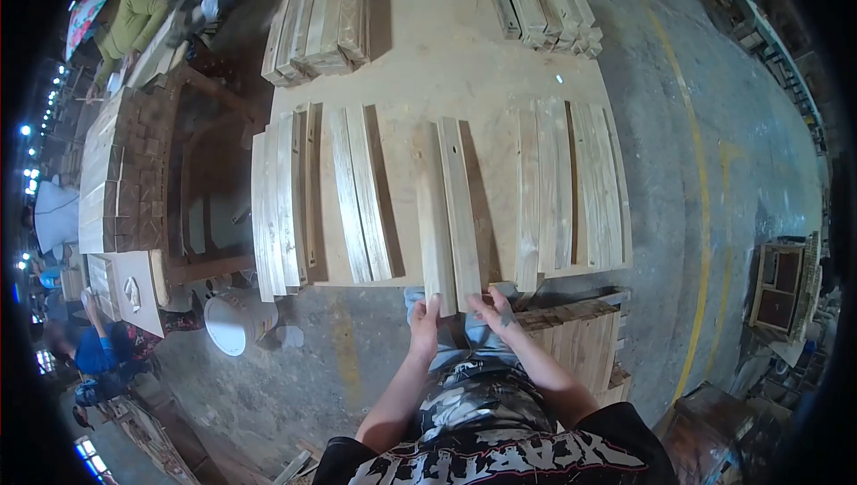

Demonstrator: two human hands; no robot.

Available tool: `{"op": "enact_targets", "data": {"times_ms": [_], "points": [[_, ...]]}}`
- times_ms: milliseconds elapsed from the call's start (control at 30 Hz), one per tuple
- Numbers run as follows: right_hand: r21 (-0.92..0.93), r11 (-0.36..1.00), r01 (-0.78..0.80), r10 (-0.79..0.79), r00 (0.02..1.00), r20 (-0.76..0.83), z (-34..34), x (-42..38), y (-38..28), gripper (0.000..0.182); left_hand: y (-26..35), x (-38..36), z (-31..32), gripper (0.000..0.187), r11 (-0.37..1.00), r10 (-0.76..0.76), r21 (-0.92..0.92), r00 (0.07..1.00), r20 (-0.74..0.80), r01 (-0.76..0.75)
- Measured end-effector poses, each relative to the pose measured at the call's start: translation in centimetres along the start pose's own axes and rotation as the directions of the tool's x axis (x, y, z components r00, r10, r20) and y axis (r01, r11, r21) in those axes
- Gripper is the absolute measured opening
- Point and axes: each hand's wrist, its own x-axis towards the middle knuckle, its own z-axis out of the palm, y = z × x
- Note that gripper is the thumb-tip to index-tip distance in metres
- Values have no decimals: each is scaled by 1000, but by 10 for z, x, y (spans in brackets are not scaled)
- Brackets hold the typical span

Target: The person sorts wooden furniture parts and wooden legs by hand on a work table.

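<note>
Two long wooden strips lie side by side at the middle of the worktable [406, 65], with their near ends sticking out over its front edge. My left hand [426, 324] is closed on the near end of the left wooden strip [435, 217], thumb on top. At the near end of the right wooden strip [461, 208], my right hand [491, 311] grips its outer side. That strip has a small dark hole near its far end. A narrow gap separates the two strips toward the far end. The undersides of both hands' grips are hidden.
Wooden strips lie to the left [359, 199] and right [555, 190]. Stacked pieces stand at the far left [326, 16] and far right [544, 3]. A wood stack [576, 338] sits below right, a white bucket [228, 324] left. Co-workers [98, 342] are at left.
</note>
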Motion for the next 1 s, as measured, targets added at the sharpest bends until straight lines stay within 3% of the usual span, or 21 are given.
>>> {"op": "enact_targets", "data": {"times_ms": [67, 100, 133, 233, 367, 467, 567, 633, 700, 767, 833, 900, 967, 1000], "points": [[-110, 991, 78, -82, 996, -29, 0, 8, 9, 57, -13, 11, 4, 28, 986, 86, 145, 994, -63, -76], [-165, 979, 117, -125, 991, -39, -1, 14, 22, 59, -20, 18, 5, 28, 991, 91, 101, 995, -39, -87], [-249, 932, 264, -292, 953, -80, -5, 29, 52, 51, -28, 25, 4, 28, 994, 97, 57, 995, -15, -96], [-631, 743, 222, -385, 914, -132, -1, 14, 25, 50, -32, 31, 4, 32, 997, 65, 38, 997, 41, -66], [-731, 649, 210, -515, 829, -220, 39, 23, -37, 84, -34, 32, 1, 32, 998, 29, 54, 999, 44, -31], [-885, 465, 34, -666, 671, -325, 89, 66, -59, 110, -28, 36, -7, 31, 998, -20, 56, 995, 94, 15], [-895, 446, -6, -583, 757, -296, 103, 81, -91, 122, -30, 38, -15, 33, 994, -40, 107, 992, 119, 28], [-905, 414, -99, -484, 818, -311, 100, 85, -101, 119, -32, 39, -21, 33, 993, -22, 122, 981, 195, -2], [-863, 503, 51, -471, 853, -224, 75, 95, -92, 117, -29, 35, -21, 34, 993, -25, 121, 986, 163, 5], [-835, 513, 197, -565, 811, -155, 45, 116, -63, 114, -12, 26, -12, 38, 997, -12, 78, 986, 163, -1], [-287, 852, 438, -450, 892, 25, 21, 107, -70, 109, -5, 29, -2, 54, 992, 40, 111, 976, 214, -65], [-7, 966, 259, -255, 956, 144, 17, 65, -105, 104, 31, 12, 19, 64, 999, -5, 52, 977, 214, -6], [66, 986, 150, -162, 953, 256, 39, -4, -158, 102, 50, 21, 30, 69, 993, 118, -21, 965, 236, -116], [-14, 954, 299, -279, 907, 314, 33, 12, -143, 96, 60, 24, 35, 71, 985, 171, -49, 954, 247, -164]]}}
